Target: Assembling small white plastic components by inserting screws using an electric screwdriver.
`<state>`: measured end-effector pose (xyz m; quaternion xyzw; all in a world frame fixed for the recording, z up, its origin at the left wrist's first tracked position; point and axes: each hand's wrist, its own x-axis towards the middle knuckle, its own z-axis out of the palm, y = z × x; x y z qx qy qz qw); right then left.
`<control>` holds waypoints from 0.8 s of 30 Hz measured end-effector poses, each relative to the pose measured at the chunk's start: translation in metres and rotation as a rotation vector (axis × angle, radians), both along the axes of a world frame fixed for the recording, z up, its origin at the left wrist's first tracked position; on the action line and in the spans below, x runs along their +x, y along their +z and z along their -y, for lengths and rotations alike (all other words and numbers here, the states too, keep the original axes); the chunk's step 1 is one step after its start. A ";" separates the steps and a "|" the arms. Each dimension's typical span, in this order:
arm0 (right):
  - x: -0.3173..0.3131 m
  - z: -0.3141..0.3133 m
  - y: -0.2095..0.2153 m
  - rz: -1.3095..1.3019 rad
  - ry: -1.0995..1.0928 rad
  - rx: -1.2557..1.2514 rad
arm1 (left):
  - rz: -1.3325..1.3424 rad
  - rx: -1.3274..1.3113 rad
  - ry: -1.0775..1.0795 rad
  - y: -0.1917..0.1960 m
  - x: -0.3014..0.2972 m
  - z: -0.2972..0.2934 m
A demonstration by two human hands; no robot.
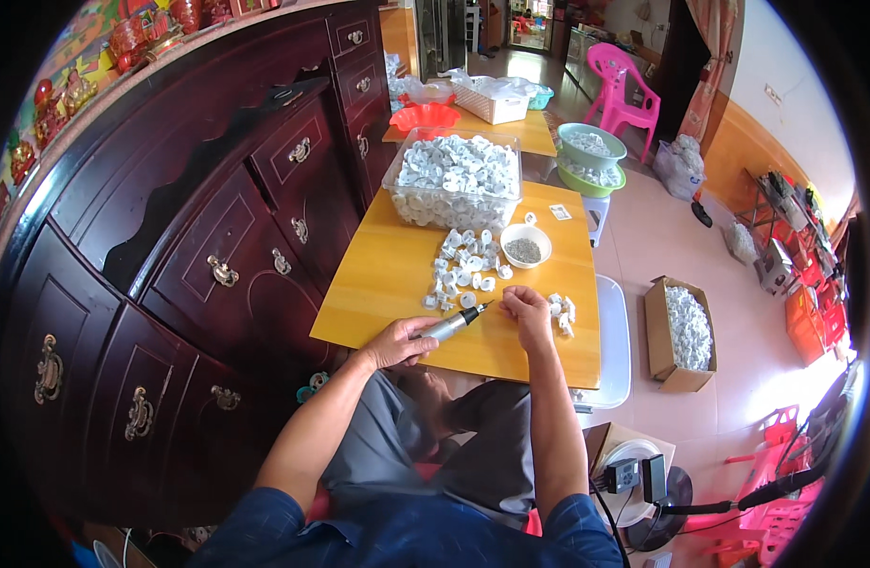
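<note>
My left hand [402, 345] grips a slim electric screwdriver [444, 328] with a silver body and black nose, its bit pointing right. Just beyond the bit, the thumb and fingers of my right hand [528, 312] are pinched together; anything between them is too small to make out. Loose white plastic parts [465, 270] lie in a pile past the screwdriver. A few more white parts [564, 315] rest to the right of my right hand. Farther off stands a white bowl [524, 228] of tiny metal pieces, probably screws.
A clear tub [454, 210] heaped with white parts occupies the far end of the yellow table [369, 284]. Dark drawers [217, 237] line the left. On the floor at right sits a cardboard box [658, 331] of white parts. Stacked basins [617, 151] and a pink chair [624, 90] stand beyond.
</note>
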<state>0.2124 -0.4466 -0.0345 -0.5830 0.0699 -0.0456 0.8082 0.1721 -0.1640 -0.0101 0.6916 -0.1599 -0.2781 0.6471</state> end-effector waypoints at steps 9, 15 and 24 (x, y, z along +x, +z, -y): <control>0.001 -0.003 0.009 -0.072 0.179 0.240 | -0.003 0.005 -0.024 0.002 0.001 0.002; -0.001 -0.005 0.007 -0.104 0.199 0.177 | 0.007 -0.046 -0.020 0.003 -0.002 0.003; 0.000 -0.005 -0.002 -0.078 0.124 0.253 | 0.034 -0.088 -0.018 -0.007 0.000 -0.002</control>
